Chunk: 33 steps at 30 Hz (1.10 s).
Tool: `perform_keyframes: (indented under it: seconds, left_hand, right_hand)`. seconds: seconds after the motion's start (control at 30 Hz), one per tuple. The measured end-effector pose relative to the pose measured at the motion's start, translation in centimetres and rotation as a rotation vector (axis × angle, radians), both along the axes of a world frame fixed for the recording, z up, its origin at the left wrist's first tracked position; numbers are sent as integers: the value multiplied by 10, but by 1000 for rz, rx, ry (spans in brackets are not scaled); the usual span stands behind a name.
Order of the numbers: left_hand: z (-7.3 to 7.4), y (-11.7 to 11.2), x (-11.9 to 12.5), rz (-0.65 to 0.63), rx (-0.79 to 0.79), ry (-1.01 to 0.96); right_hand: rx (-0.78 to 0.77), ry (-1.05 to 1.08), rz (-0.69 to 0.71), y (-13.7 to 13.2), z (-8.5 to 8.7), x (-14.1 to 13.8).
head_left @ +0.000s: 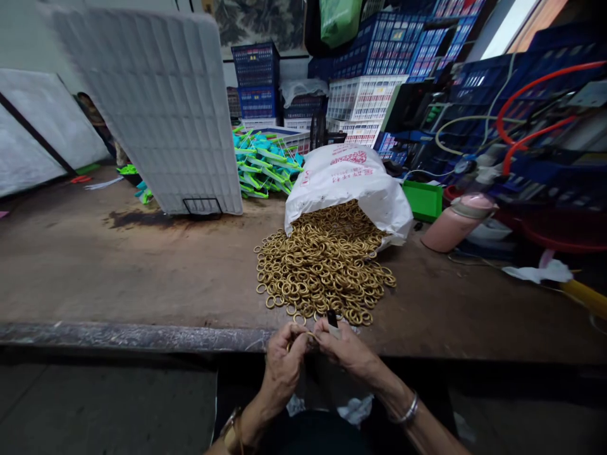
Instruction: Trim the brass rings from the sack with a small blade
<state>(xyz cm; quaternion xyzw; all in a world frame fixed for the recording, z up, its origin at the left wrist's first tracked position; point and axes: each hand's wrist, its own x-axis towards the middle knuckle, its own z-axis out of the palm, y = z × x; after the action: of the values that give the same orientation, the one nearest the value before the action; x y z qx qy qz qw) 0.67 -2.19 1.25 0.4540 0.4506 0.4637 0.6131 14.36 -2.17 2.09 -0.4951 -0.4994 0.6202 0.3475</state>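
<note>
A heap of gold rings (322, 268) spills from a white sack (348, 180) onto the worn brown table (118, 265). At the table's front edge my left hand (283, 370) is closed on a gold ring (303, 335), pinched between its fingers. Touching it from the right, my right hand (345, 351) is closed on a small dark piece (332, 318) that sticks up between its fingers. Both hands meet just in front of the ring heap.
A white gridded tray (156, 107) leans upright at the back left. Behind it lie turquoise and green plastic parts (263, 164). A green tray (423, 200) and a pink bottle (458, 221) lie right of the sack. Blue and white crates (374, 57) and hoses (531, 107) fill the back right.
</note>
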Motion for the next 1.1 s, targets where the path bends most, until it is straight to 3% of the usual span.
perform_keyframes:
  seconds: [0.2, 0.33, 0.5, 0.73, 0.9, 1.0, 1.1]
  left_hand:
    - [0, -4, 2, 13, 56, 36]
    - [0, -4, 3, -6, -94, 29]
    - [-4, -4, 4, -147, -190, 5]
    - [-10, -7, 7, -230, -308, -159]
    - [-9, -9, 6, -256, -292, -190]
    - [-7, -8, 4, -244, -274, -167]
    - [-5, -7, 4, -210, -252, -141]
  right_hand:
    - [-81, 1, -58, -1, -10, -8]
    - [-98, -7, -133, 0, -16, -9]
    - [65, -135, -250, 6, -21, -5]
    - [182, -244, -203, 6, -16, 1]
    - [200, -256, -164, 5, -18, 3]
    - [247, -389, -172, 2, -22, 4]
    - [321, -541, -81, -3, -23, 5]
